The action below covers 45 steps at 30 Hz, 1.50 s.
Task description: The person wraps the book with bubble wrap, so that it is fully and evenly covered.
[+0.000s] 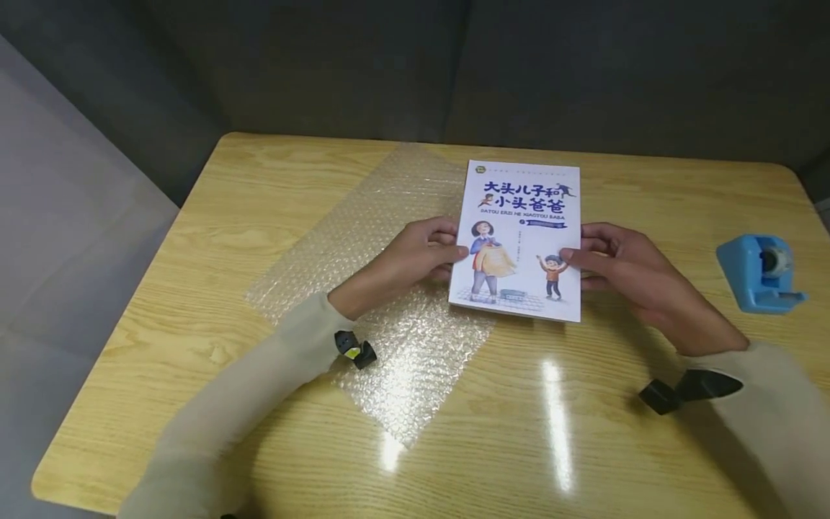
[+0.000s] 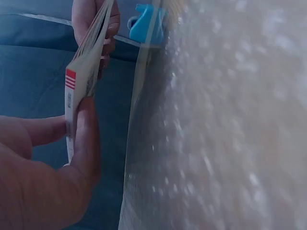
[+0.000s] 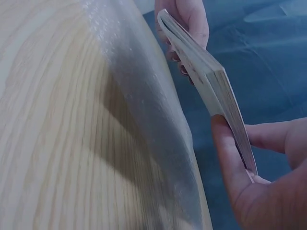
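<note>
Two hands share one load, and going from my left: the sheet of bubble wrap [image 1: 382, 288] lies flat and diagonal on the wooden table [image 1: 194, 238], unfolded, with nothing wrapped in it yet; my left hand [image 1: 415, 256] hangs over it with thumb on the cover and fingers curled under the left edge of the book [image 1: 521, 241]; the left wrist view shows that thumb pressed against the book's edge, fingers behind; the book is cover up and, judging by both wrist views, lifted off the table rather than resting on it, its left part over the wrap and its right part over bare wood; my right hand [image 1: 622, 267] pinches the right edge the same way, thumb on top, fingers beneath; well apart to the right stands the blue tape dispenser [image 1: 761, 272], untouched. I judge the work barely begun: wrap spread and book in hand, but not yet laid down on the sheet, with folding and taping all left.
</note>
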{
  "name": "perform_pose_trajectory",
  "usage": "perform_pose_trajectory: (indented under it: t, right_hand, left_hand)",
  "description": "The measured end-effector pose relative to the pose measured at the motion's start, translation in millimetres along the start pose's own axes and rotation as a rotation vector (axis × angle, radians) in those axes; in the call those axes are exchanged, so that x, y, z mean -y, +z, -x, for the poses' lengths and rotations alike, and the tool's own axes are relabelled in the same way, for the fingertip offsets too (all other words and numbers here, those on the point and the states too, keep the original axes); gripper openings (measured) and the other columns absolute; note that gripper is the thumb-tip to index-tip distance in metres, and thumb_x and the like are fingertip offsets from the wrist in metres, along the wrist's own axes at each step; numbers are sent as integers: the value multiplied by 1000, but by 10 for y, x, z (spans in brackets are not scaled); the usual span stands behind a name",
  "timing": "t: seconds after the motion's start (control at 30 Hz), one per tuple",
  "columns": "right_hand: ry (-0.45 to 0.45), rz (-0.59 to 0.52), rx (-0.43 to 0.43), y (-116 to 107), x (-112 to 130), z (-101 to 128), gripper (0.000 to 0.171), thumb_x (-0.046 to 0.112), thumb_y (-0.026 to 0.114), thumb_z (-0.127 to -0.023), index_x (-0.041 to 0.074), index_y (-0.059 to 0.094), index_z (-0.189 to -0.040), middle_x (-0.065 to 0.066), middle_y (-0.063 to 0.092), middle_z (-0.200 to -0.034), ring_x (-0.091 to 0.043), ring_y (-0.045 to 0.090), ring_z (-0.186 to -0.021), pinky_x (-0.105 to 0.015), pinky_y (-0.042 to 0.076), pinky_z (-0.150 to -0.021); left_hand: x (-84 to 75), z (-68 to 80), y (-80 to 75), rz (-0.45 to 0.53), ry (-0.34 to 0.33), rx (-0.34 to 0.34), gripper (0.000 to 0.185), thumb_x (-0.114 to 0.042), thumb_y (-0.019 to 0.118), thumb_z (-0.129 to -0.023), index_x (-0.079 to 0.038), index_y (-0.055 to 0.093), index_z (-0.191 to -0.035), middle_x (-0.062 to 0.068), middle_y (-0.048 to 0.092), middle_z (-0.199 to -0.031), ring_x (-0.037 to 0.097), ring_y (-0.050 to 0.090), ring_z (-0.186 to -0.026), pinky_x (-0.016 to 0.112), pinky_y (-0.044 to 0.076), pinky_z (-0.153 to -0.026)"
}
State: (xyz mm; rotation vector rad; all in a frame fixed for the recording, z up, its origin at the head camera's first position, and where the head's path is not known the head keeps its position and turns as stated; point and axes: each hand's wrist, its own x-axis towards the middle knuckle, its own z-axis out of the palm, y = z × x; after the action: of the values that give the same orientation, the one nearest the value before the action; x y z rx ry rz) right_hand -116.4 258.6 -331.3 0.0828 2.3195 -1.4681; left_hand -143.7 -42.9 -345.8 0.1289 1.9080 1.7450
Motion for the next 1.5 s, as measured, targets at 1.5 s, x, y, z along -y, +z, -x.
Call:
perform_pose_trajectory:
  t: [1.5]
  right_hand:
    - [-48,-149,230,984,379,-441,38,-2,64,-100,-17,47,-131,-20,53,-112,-20,73,-81,-34,62,-84]
  left_hand:
    - [293,610,-958,-169,29,-99,64,5,62,-99,4,35,-157,24,58,-117,27,68,-93,36,64,-75]
